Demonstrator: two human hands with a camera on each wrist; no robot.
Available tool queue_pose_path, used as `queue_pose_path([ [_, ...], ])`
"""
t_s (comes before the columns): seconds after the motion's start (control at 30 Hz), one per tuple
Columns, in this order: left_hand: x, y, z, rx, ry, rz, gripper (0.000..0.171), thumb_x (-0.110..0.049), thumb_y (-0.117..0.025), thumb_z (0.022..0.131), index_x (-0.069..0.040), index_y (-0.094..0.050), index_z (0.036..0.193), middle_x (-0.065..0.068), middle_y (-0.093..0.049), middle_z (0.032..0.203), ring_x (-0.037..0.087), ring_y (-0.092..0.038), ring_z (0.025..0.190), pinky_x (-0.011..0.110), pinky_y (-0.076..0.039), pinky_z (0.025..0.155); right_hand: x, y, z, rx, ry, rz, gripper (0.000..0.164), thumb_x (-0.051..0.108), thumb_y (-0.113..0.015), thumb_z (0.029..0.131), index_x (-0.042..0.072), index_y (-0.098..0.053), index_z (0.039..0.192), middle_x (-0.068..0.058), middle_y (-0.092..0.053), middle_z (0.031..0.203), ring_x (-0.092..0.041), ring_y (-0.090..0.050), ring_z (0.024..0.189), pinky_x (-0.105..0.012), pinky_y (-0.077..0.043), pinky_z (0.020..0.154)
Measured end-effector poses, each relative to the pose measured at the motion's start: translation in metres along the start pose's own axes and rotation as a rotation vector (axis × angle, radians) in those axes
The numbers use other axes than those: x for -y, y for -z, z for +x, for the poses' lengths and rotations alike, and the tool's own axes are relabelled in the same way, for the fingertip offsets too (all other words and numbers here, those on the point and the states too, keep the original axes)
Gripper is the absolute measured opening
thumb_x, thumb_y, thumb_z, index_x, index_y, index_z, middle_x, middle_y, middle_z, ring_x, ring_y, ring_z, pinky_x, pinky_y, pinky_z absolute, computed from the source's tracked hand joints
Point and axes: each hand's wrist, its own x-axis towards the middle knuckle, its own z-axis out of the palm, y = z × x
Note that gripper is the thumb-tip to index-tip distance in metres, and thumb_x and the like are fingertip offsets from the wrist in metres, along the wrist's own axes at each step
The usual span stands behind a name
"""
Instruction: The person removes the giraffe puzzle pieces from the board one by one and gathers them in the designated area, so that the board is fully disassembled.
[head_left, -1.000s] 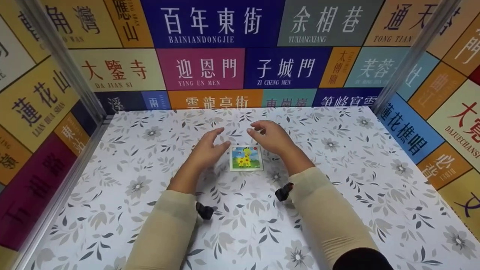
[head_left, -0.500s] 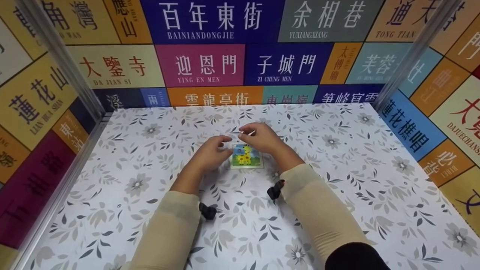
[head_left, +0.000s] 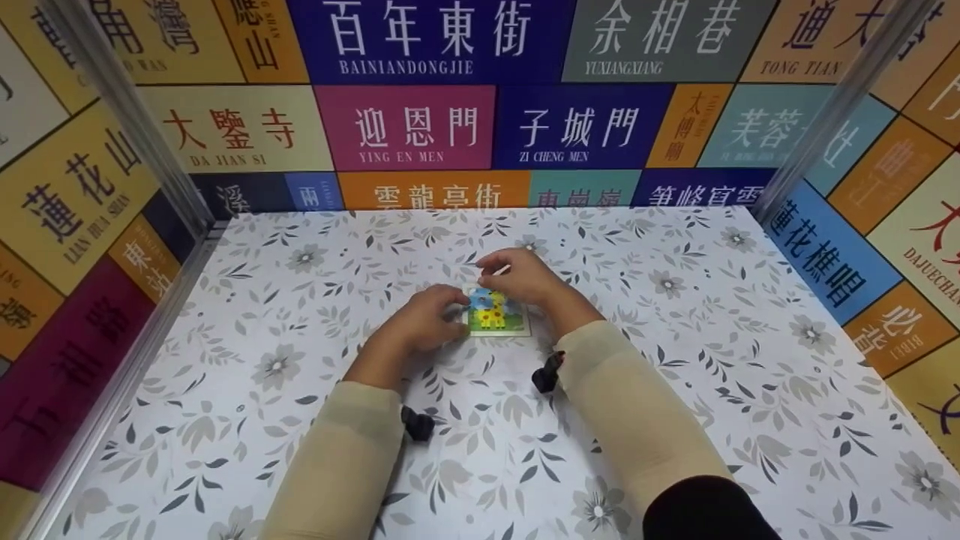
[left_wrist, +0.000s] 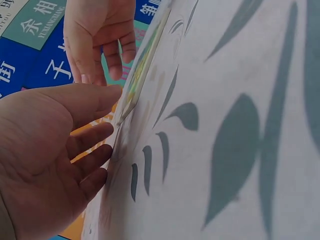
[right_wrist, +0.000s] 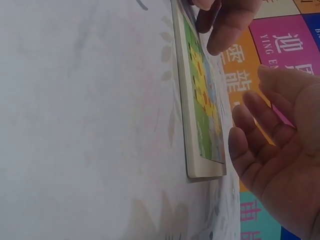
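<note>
A small square board with a yellow giraffe picture [head_left: 495, 313] lies flat on the flowered tabletop; it looks like a jigsaw puzzle with a pale frame. My left hand [head_left: 429, 319] is at its left edge, fingers loosely bent. In the left wrist view, the thumb of that hand [left_wrist: 45, 145] comes up to the board's corner; whether it touches cannot be told. My right hand [head_left: 521, 279] hovers over the board's far right corner, covering part of it. The right wrist view shows that hand [right_wrist: 285, 150] with bent fingers apart from the board and nothing held.
The white tabletop [head_left: 285, 450] carries a grey leaf and flower print. Upright panels [head_left: 405, 127] with coloured signs enclose the back and both sides, joined by clear corner strips. A small black camera sits on each wrist, such as the left one [head_left: 418, 424].
My left hand has come nearer and right to the board's left edge. My right hand has moved left and down, over the board's far corner. The board stays about where it was.
</note>
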Motion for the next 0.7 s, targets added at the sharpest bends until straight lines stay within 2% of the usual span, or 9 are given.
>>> queue_pose_path([
  [0.1, -0.0015, 0.0000, -0.0012, 0.024, -0.028, 0.064, 0.047, -0.025, -0.074, 0.097, -0.013, -0.067, 0.142, 0.011, -0.049, 0.166, 0.036, -0.040, 0.158, 0.053, -0.029, 0.134, -0.0015, -0.0028, 0.0020, 0.021, -0.010, 0.006, 0.041, 0.029, -0.074, 0.101, 0.014, -0.071, 0.139, -0.005, -0.073, 0.128, -0.026, -0.067, 0.122, -0.045, -0.057, 0.110],
  [0.2, -0.0014, -0.0016, -0.0017, 0.028, -0.031, 0.094, 0.047, -0.026, -0.074, 0.097, -0.014, -0.068, 0.142, 0.009, -0.048, 0.167, 0.037, -0.038, 0.159, 0.053, -0.027, 0.134, -0.0023, -0.0054, 0.0027, 0.056, -0.056, 0.026, 0.040, 0.026, -0.075, 0.100, 0.015, -0.072, 0.139, -0.004, -0.073, 0.130, -0.025, -0.066, 0.124, -0.045, -0.055, 0.112],
  [0.43, 0.0007, -0.0025, -0.0008, 0.013, -0.042, 0.095, 0.045, -0.026, -0.074, 0.096, -0.014, -0.069, 0.140, 0.008, -0.050, 0.167, 0.038, -0.040, 0.158, 0.054, -0.027, 0.134, -0.0040, -0.0082, 0.0060, 0.105, -0.147, 0.014, 0.040, 0.024, -0.080, 0.096, 0.021, -0.073, 0.135, 0.000, -0.072, 0.134, -0.022, -0.064, 0.128, -0.044, -0.050, 0.119],
  [0.7, 0.0005, -0.0013, -0.0031, 0.012, -0.048, 0.077, 0.045, -0.025, -0.075, 0.097, -0.013, -0.070, 0.139, 0.010, -0.050, 0.166, 0.037, -0.042, 0.156, 0.052, -0.030, 0.133, 0.0028, -0.0107, 0.0060, 0.162, -0.133, -0.097, 0.036, 0.022, -0.081, 0.095, 0.024, -0.076, 0.131, 0.001, -0.072, 0.134, -0.022, -0.063, 0.127, -0.043, -0.050, 0.119],
])
